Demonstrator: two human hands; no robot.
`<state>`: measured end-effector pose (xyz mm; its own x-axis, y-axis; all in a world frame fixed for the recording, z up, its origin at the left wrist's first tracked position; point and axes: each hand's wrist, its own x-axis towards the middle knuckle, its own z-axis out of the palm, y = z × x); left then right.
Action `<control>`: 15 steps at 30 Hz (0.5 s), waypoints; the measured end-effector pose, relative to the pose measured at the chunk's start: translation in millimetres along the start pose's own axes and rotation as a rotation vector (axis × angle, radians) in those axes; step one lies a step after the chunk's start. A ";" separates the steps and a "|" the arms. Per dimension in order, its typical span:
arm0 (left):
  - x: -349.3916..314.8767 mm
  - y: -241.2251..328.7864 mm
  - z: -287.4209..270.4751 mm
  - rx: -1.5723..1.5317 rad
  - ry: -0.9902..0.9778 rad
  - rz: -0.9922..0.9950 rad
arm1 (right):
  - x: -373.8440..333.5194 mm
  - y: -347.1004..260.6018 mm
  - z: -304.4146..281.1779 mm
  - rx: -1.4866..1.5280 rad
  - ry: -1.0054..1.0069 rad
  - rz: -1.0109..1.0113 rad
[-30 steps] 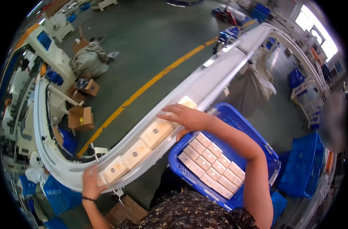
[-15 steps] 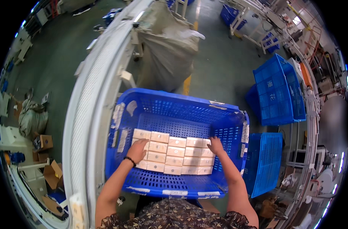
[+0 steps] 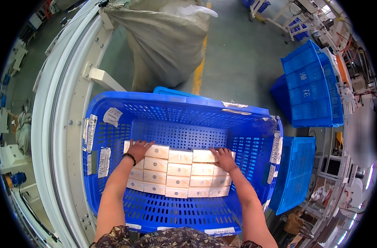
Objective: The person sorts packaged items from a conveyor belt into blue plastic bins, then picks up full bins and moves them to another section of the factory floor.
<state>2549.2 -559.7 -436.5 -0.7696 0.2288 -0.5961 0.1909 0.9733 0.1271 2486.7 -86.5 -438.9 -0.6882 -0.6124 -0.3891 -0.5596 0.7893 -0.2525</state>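
A large blue plastic basket [image 3: 180, 100] stands in front of me, and in it lies a tight block of small pale cream boxes [image 3: 178, 170] in rows. My left hand [image 3: 139, 150], with a dark bead bracelet on its wrist, rests on the far left corner of the block. Its fingers are spread over the box tops. My right hand [image 3: 225, 159] lies at the far right corner, fingers stretched over a box of the far row, the thumb side partly hidden. Neither hand lifts a box.
A white conveyor rail [image 3: 68, 136] runs along the basket's left. Beyond the basket hangs a large grey-beige sack [image 3: 168, 45]. On the right stand lighter blue crates [image 3: 310, 82], one of them lower [image 3: 296, 173]. A yellow line [image 3: 200, 62] marks the green floor.
The view has come closer to the basket. My hands have shifted from the block's left and right sides to its far corners, with fingers now lying on the far row of boxes.
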 end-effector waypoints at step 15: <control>-3.1 -5.0 24.0 -0.087 0.239 0.044 | 10.6 -7.6 11.2 0.013 0.143 -0.052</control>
<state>2565.3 -565.6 -454.3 -0.8858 0.2583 -0.3856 0.1824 0.9577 0.2225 2488.8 -98.4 -451.0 -0.7175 -0.6519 -0.2455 -0.5908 0.7562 -0.2813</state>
